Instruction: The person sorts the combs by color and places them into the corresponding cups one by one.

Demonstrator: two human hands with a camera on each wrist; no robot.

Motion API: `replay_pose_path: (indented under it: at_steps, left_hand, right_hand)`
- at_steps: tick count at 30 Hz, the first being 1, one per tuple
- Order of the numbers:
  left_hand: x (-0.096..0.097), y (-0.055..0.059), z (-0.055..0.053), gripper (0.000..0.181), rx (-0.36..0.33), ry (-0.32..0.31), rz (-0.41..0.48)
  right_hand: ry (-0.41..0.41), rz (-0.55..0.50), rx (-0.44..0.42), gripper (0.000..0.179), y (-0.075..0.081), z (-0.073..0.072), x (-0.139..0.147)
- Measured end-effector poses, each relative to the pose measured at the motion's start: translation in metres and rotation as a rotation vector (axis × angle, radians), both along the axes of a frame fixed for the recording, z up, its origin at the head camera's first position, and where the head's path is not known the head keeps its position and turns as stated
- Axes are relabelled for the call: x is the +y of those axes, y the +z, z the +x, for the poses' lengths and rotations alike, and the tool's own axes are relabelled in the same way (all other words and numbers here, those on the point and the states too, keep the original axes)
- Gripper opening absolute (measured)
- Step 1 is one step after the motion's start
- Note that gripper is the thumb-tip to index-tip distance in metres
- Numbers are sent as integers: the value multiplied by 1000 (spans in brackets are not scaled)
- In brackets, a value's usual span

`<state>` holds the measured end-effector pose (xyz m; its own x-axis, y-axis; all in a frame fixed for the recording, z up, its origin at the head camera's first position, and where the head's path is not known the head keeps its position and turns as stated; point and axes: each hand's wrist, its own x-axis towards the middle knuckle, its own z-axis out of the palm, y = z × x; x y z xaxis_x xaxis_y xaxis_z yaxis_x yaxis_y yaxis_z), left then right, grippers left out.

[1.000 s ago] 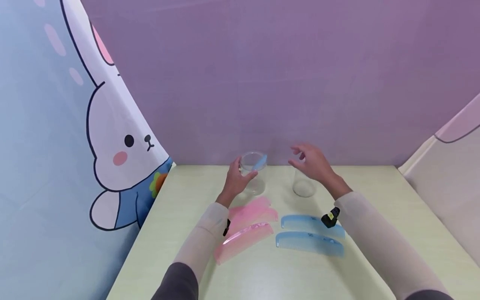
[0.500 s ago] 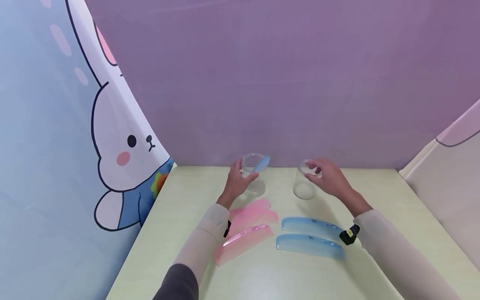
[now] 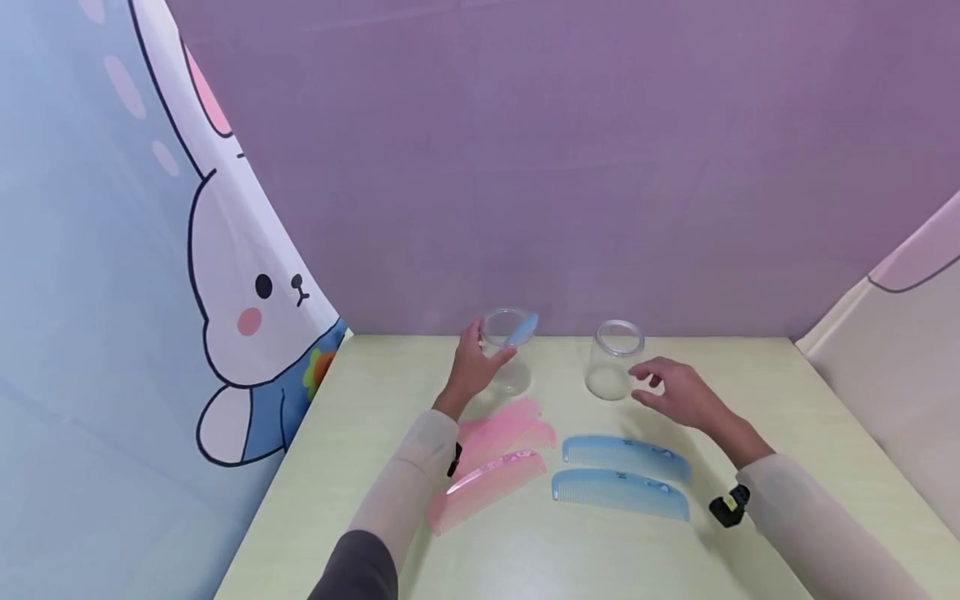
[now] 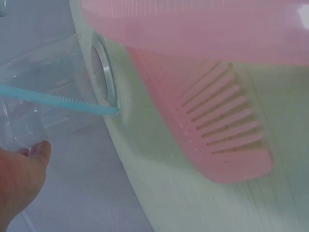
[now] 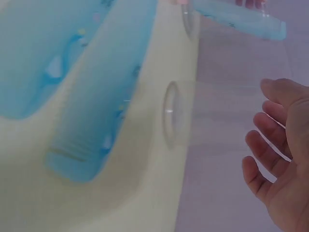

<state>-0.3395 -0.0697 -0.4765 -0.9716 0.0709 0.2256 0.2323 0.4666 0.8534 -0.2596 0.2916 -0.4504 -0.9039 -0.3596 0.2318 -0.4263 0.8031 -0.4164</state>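
My left hand (image 3: 472,367) holds the side of a clear jar (image 3: 513,380) at the back of the table, thumb in front and fingers behind. Inside that jar leans a blue comb (image 3: 523,328), its end sticking up past the rim; the left wrist view shows this comb (image 4: 58,100) edge-on through the clear wall. A second clear jar (image 3: 611,365) stands upright to the right with nothing in it. Just right of its wall is my right hand (image 3: 682,396), fingers loosely bent and holding nothing, as the right wrist view also shows.
Two blue combs (image 3: 621,493) lie side by side in front of the right jar. Several pink combs (image 3: 491,487) lie partly overlapping near my left forearm. A purple cloth wall (image 3: 570,167) rises behind the table's back edge (image 3: 720,337).
My right hand has moved from above the right jar, down and rightward, to beside it, uncovering its rim. The left hand keeps its hold on the left jar.
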Motion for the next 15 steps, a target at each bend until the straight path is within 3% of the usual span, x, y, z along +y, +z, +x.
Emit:
replay_pose_path:
  at_steps: [9,15]
  left_hand:
    - [1,1,1,93,-8,-3,-4]
    - [0,2,1,94,-13,5,-5]
  right_hand:
    - [71,66,-101,40,-19,15,6]
    - [62,116,-226,44,-30,22,7]
